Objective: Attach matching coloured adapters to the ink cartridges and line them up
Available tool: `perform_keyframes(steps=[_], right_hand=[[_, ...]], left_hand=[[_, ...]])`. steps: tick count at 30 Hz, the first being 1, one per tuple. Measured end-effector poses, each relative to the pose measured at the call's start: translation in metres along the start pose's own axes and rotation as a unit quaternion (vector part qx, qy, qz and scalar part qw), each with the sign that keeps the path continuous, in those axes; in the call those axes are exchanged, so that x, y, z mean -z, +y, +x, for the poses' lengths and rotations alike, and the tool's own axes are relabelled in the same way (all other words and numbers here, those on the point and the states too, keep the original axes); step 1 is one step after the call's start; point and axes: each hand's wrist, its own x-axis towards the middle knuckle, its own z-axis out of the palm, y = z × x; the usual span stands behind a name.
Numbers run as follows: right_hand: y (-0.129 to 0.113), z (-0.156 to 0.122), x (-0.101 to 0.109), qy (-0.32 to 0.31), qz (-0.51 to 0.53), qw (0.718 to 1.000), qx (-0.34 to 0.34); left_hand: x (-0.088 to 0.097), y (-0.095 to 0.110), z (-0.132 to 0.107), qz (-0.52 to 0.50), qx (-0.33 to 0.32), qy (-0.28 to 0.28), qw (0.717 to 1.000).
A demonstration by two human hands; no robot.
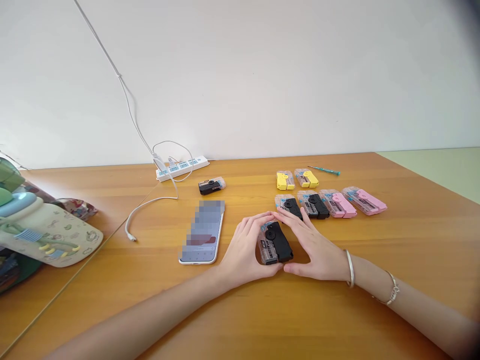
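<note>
- Just below the middle of the frame, on the orange-brown wooden table [337, 310], lay the small black-and-clear plastic gadget [275, 242], its long side running up and slightly left.
- Our left hand [245, 250] cupped it from the left, fingers curled over its top end and thumb at its lower corner.
- Our right hand [313, 245] mirrored that from the right, so both hands grasped the gadget between them, lightly by the look of it, with its underside on the wood.
- Just above our fingertips sat a row of similar pieces: a black pair [315, 204], then a pink pair [337, 203]. A yellow pair [285, 180] lay behind them, with a thin green-handled screwdriver [324, 170] further up and right.
- Left of our hands lay a white smartphone [204, 232].
- Above the phone were a lone black piece [212, 185], a white power strip [182, 167] and a loose white cable [150, 210].
- To handle it well, we judged, the grip belonged on the edges, with even pressure from both sides. That would leave the round black part on top uncovered and stop the gadget skidding into the row close behind.
- We also judged that the silver bangle [350, 268] on the right wrist should ride clear of the wood.
</note>
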Motion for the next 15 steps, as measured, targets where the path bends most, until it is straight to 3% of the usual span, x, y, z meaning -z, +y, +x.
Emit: perform_keyframes(steps=[7,15], right_hand=[[0.009,0.000,0.004,-0.019,0.119,0.993,0.015],[0.025,-0.001,0.022,0.002,0.198,0.979,0.040]], left_hand=[[0.003,0.004,-0.002,-0.039,-0.077,-0.030,0.996],[0.009,0.005,-0.001,-0.104,-0.039,-0.025,0.994]])
